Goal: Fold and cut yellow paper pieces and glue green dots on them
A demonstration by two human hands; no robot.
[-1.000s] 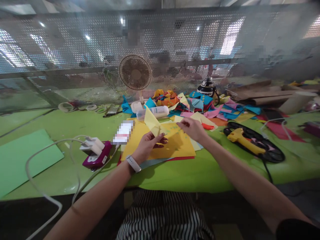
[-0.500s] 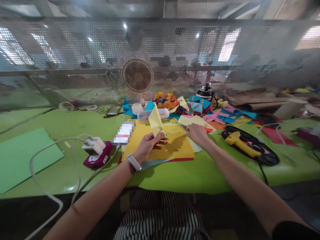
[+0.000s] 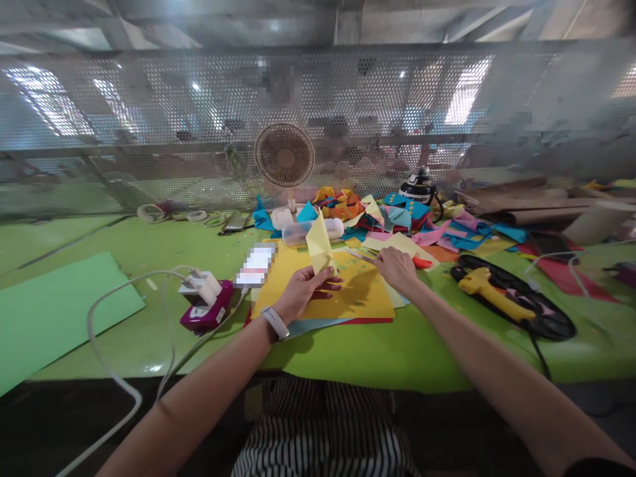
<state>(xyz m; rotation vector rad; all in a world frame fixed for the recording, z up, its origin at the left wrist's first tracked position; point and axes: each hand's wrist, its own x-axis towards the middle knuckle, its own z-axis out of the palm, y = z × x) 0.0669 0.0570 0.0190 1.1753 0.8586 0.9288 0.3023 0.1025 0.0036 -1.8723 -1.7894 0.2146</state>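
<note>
Upright between the thumb and fingers of my left hand is a folded piece of pale yellow paper. My right hand is closed around a slim, pointed metal tool, whose tip points left toward the folded paper without touching it. Its exact kind is unclear. An orange-red piece shows just right of that hand; whether it belongs to the tool I cannot tell. Under both hands lies a stack of coloured sheets, yellow-orange paper on top with small green and yellow bits. Loose pale yellow paper lies behind my right hand.
At left stand a purple power strip with white chargers, a phone and green sheets. A yellow glue gun rests on a black tray at right. Behind are folded coloured papers, a fan and a perforated screen.
The view has swung slightly left, so everything sits further right. The right hand and its tool are a little nearer the folded paper. Both hands keep their hold.
</note>
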